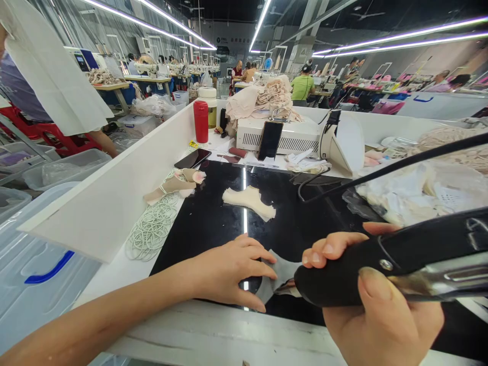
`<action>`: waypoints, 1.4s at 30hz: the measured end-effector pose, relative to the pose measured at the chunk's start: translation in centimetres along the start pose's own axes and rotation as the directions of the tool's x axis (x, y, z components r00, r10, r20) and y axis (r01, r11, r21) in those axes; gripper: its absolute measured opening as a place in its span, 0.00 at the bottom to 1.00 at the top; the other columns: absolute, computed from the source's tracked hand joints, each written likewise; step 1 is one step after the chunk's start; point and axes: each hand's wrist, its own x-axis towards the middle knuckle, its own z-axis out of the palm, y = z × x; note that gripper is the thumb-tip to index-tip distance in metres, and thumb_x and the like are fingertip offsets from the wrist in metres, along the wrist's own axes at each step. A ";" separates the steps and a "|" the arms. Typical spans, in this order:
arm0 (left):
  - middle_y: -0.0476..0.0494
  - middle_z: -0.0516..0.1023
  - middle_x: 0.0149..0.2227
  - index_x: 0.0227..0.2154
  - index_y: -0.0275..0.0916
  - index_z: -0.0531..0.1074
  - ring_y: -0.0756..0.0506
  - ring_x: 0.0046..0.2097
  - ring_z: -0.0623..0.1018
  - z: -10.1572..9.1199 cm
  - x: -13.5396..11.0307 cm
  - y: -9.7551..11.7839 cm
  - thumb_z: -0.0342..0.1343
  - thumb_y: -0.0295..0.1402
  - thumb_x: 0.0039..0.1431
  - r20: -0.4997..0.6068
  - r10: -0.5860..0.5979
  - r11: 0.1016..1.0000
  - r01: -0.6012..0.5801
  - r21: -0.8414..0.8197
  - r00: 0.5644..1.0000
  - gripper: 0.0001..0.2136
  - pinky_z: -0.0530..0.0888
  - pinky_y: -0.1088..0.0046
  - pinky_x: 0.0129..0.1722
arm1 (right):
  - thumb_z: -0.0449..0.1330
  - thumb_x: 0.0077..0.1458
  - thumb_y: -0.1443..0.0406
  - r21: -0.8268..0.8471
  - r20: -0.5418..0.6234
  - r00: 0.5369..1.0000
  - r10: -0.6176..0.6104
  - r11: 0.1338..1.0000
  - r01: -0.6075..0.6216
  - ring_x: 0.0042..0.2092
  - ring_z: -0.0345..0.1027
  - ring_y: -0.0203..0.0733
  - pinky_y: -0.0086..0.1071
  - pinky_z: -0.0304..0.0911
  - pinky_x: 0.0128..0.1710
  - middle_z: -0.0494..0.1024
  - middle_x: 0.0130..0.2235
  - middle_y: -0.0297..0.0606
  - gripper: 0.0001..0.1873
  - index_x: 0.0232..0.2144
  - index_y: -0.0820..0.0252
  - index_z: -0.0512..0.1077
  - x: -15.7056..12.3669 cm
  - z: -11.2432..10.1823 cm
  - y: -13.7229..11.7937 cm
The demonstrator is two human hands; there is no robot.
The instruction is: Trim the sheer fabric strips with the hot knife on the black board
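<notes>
Head view: the left hand (232, 272) lies flat with its fingers spread, pressing a small grey fabric piece (284, 267) onto the black bench (213, 218) near its front edge. The right hand (377, 315) is wrapped tight round a black-handled tool (381, 264), whose tip meets the piece just beside the left fingertips. That closeness looks like the main risk: a slip of the tool could catch a finger, or the thin piece could creep under light pressure. The cord (404, 162) arcs over the bench and might snag.
</notes>
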 end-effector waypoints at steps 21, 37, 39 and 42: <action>0.36 0.78 0.60 0.49 0.41 0.81 0.34 0.64 0.72 -0.2 -0.2 -0.1 0.73 0.39 0.60 -0.012 0.027 0.999 -0.027 0.019 1.000 0.17 0.64 0.49 0.70 | 0.78 0.43 0.58 -0.017 -0.122 0.992 -0.022 1.000 0.020 0.26 0.70 0.42 0.35 0.74 0.25 0.78 0.27 0.29 0.24 0.42 0.51 0.76 1.2 -0.6 -1.0; 0.37 0.72 0.68 0.63 0.47 0.75 0.31 0.70 0.68 1.5 -0.2 -0.1 0.66 0.48 0.67 0.048 -0.007 0.988 -0.001 0.156 0.999 0.25 0.56 0.37 0.73 | 0.76 0.48 0.58 -0.055 -0.166 0.983 -0.075 0.996 0.066 0.28 0.71 0.42 0.37 0.73 0.30 0.77 0.29 0.28 0.24 0.46 0.52 0.74 2.4 -2.0 0.8; 0.37 0.72 0.68 0.63 0.47 0.75 0.31 0.70 0.68 1.4 -0.2 -0.1 0.66 0.48 0.67 0.055 -0.009 0.988 0.001 0.155 0.998 0.25 0.56 0.37 0.73 | 0.75 0.49 0.59 -0.058 -0.153 0.985 -0.079 0.996 0.071 0.28 0.72 0.42 0.38 0.73 0.30 0.77 0.30 0.29 0.23 0.46 0.52 0.74 2.2 -2.1 0.9; 0.36 0.72 0.68 0.63 0.47 0.75 0.31 0.70 0.68 1.4 -0.2 -0.2 0.65 0.48 0.67 0.061 -0.011 0.988 0.002 0.153 0.998 0.25 0.55 0.36 0.73 | 0.74 0.52 0.59 -0.079 -0.140 0.985 -0.101 0.993 0.090 0.29 0.73 0.42 0.38 0.73 0.30 0.78 0.30 0.29 0.21 0.46 0.52 0.74 2.0 -2.2 0.9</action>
